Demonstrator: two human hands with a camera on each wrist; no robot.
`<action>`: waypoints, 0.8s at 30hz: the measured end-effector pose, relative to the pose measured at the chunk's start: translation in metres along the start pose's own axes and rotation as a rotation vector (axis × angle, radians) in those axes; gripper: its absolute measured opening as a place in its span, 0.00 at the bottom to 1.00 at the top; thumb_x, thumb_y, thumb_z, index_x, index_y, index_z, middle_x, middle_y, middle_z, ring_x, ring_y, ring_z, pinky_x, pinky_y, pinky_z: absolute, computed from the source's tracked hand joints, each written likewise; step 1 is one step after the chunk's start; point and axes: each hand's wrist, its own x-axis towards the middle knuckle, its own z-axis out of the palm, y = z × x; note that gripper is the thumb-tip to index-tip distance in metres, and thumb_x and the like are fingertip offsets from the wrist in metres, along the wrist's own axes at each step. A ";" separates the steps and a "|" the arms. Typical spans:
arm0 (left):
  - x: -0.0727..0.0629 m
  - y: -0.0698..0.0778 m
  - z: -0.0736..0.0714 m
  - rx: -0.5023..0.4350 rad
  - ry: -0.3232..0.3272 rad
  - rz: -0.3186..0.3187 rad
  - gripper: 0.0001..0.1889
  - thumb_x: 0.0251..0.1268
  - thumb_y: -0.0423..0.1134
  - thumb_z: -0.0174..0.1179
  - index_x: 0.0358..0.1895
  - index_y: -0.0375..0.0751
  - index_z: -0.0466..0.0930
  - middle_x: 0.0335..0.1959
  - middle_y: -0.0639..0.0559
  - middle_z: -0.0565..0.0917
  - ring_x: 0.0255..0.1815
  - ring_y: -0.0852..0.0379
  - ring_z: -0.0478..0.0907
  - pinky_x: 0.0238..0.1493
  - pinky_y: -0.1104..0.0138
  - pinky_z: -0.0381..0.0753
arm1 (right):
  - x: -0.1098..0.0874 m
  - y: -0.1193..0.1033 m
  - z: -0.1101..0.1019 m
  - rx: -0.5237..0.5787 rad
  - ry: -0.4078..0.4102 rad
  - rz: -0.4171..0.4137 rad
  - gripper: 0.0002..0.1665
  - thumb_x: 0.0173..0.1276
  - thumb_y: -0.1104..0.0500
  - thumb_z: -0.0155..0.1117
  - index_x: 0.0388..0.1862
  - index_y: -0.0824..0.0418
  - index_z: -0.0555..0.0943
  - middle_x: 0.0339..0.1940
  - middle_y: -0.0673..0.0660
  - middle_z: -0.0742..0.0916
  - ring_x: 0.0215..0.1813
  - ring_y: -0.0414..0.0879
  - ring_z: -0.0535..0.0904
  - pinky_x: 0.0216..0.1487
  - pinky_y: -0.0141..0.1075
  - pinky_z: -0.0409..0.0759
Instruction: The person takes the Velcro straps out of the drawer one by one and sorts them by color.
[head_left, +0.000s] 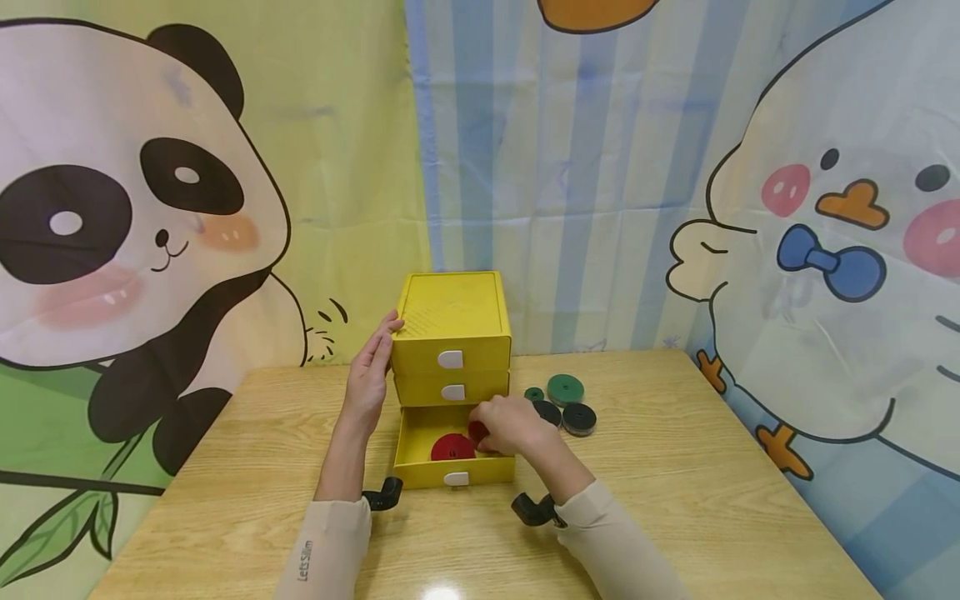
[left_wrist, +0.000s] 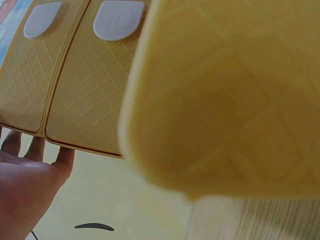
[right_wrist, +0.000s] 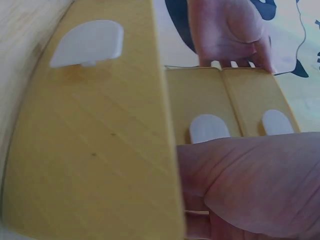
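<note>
A yellow cabinet (head_left: 452, 354) of three stacked drawers stands on the table, its bottom drawer (head_left: 420, 473) pulled out. My left hand (head_left: 369, 367) rests flat along the cabinet's left side, fingertips at its top edge; in the left wrist view its fingers (left_wrist: 63, 161) press the side wall. My right hand (head_left: 512, 423) reaches into the open drawer from the right and grips a small red disc (head_left: 477, 432), partly hidden by the fingers. A larger red disc (head_left: 453, 447) lies beside it in the drawer. In the right wrist view the drawer front (right_wrist: 100, 145) hides the fingertips.
Right of the cabinet on the table lie a large green disc (head_left: 566, 389), a small green disc (head_left: 534, 394) and two black discs (head_left: 579, 418). White tabs (head_left: 450, 359) mark the drawer fronts. A printed cloth (head_left: 360, 167) hangs behind the table.
</note>
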 end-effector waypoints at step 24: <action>0.000 -0.002 0.000 0.020 0.000 0.019 0.27 0.85 0.55 0.45 0.74 0.44 0.72 0.84 0.61 0.60 0.87 0.58 0.49 0.87 0.52 0.45 | 0.010 0.005 0.019 -0.093 0.008 -0.005 0.17 0.61 0.49 0.82 0.42 0.49 0.83 0.31 0.46 0.82 0.33 0.42 0.75 0.33 0.35 0.77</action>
